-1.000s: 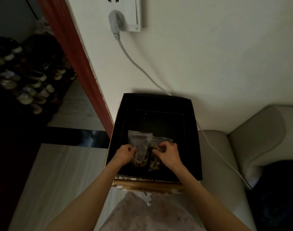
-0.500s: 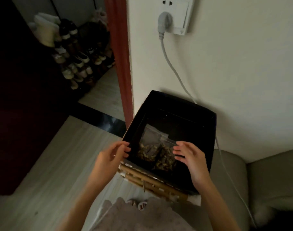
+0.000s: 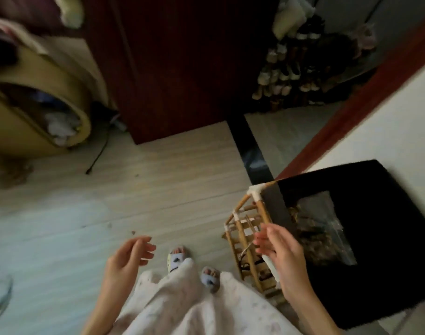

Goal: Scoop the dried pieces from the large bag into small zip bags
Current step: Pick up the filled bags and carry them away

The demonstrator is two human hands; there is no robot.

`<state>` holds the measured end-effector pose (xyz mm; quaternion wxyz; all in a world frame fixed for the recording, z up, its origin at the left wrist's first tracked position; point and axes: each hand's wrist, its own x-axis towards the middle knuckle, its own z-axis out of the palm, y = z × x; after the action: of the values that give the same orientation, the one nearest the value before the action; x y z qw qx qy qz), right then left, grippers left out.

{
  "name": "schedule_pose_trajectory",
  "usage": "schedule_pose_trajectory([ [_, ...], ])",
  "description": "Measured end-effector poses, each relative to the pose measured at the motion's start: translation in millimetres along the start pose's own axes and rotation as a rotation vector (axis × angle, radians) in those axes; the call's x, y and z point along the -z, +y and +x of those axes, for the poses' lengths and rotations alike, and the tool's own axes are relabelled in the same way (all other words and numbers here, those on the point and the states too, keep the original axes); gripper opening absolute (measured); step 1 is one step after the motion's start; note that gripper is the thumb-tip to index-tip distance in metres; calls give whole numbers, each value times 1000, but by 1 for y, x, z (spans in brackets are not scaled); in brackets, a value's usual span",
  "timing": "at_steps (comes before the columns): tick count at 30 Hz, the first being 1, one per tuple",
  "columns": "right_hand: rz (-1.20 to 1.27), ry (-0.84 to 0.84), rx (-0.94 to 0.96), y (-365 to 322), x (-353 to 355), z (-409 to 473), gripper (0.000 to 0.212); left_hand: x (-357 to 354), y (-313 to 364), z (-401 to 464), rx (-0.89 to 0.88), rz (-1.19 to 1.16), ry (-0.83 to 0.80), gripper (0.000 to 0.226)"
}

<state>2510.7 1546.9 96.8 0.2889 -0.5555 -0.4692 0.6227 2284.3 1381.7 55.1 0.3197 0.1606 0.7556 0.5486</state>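
Small zip bags point(image 3: 320, 228) filled with dark dried pieces lie inside a black box point(image 3: 385, 281) at the right, which sits on a bamboo rack point(image 3: 247, 240). My right hand point(image 3: 281, 257) hovers with relaxed fingers just left of the box's near edge, holding nothing. Over the floor, further left, my left hand point(image 3: 126, 257) hangs with loosely curled fingers, also holding nothing. The large bag is not in view.
Pale wooden floor point(image 3: 110, 201) spreads ahead, with my slippered feet point(image 3: 192, 264) below. A dark red door point(image 3: 177, 64) stands beyond. A yellow round basket point(image 3: 37, 110) sits far left, a shoe rack point(image 3: 303, 66) at the upper right, a white wall point(image 3: 387, 131) behind the box.
Both hands have let go of the small bags and drawn out of the box. My view has swung left, from the wall and box to the floor and door.
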Motion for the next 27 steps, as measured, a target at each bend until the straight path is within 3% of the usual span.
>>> schedule_pose_trajectory([
  [10,-270,-465,-134,15,-147,-13,18,125,-82,-104,205,-167,613,26],
  [14,-328,-576,-166,27,-221,-31,18,170,-100,-124,268,-227,777,24],
  [27,-467,-860,-219,53,-429,-89,19,307,-108,-91,336,-243,938,25],
])
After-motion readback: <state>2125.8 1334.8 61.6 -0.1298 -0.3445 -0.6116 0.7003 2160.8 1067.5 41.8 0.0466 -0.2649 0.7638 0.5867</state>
